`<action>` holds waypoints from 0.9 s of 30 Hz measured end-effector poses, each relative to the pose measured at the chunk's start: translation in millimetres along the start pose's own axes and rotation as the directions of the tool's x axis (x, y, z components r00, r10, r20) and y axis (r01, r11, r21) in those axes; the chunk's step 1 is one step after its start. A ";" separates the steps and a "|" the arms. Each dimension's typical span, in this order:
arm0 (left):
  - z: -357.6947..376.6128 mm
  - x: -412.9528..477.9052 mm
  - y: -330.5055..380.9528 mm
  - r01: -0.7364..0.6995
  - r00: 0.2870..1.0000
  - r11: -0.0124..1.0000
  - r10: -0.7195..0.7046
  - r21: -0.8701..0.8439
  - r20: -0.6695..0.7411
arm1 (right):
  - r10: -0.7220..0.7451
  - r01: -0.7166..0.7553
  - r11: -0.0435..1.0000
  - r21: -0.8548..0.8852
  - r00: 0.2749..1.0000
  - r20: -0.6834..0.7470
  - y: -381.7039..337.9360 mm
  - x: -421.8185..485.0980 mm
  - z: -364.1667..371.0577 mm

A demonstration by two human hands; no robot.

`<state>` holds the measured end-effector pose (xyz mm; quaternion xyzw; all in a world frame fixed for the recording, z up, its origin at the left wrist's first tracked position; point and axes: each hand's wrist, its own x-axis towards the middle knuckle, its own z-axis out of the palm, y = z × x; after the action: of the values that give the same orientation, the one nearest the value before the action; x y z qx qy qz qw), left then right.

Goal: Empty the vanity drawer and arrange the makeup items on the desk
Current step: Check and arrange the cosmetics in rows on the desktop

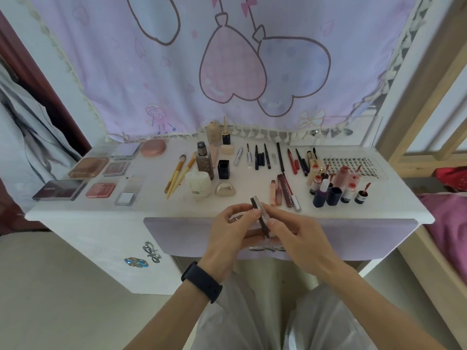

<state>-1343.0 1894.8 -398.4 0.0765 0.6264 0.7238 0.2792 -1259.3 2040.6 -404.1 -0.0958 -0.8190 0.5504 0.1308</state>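
My left hand (pixel 233 229) and right hand (pixel 290 236) both pinch a thin dark makeup case (pixel 259 215) — fingers curled round it, in front of the drawer (pixel 177 236)

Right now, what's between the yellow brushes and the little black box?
A tall brown bottle stands between the brushes and the black box, with a white jar just in front; the head view shows it.
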 end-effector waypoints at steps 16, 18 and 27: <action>13.1 20.1 53.8 0.214 0.977 0.838 -0.174 -0.502 0.126 | -0.199 0.195 0.913 -0.359 0.980 0.027 -31.2 51.5 -40.6; 10.9 21.4 54.1 0.232 0.972 0.839 -0.179 -0.493 0.153 | -0.230 0.222 0.914 -0.340 0.973 0.016 -35.5 53.2 -40.8; -11.9 27.1 57.0 0.226 0.974 0.937 -0.214 -0.266 0.073 | -0.163 0.099 0.955 -0.279 0.963 -0.215 -38.6 74.5 -43.4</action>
<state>-1388.6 1894.7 -353.1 -0.0175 0.5193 0.7653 0.3798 -1316.5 2086.5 -344.6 -0.1222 -0.8686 0.4104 0.2492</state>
